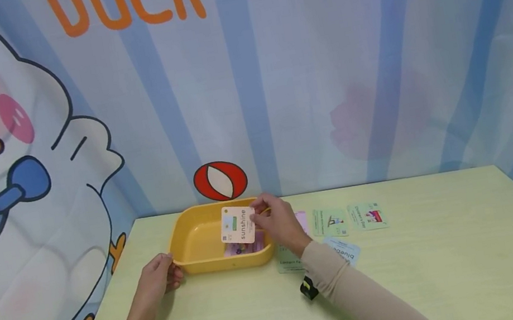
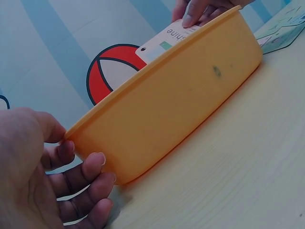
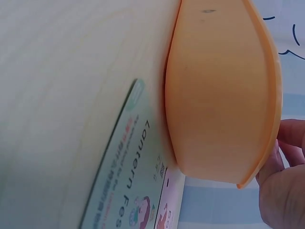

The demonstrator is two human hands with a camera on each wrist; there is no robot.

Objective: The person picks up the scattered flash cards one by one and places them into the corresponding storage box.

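Note:
A yellow plastic tray stands near the back edge of the table. At its front left corner my left hand pinches the rim between thumb and forefinger, the other fingers curled beside the wall. My right hand holds a card marked "sunshine" by its right edge, over the tray. Beneath that card, a purple card lies inside the tray. In the left wrist view the sunshine card shows partly above the rim. The right wrist view shows the right hand behind the tray's rim, with the card hidden.
Right of the tray lie a green "Lantern" card, a blue card, a pink card partly hidden by the right hand, and two more green cards. A printed cloth hangs behind the table.

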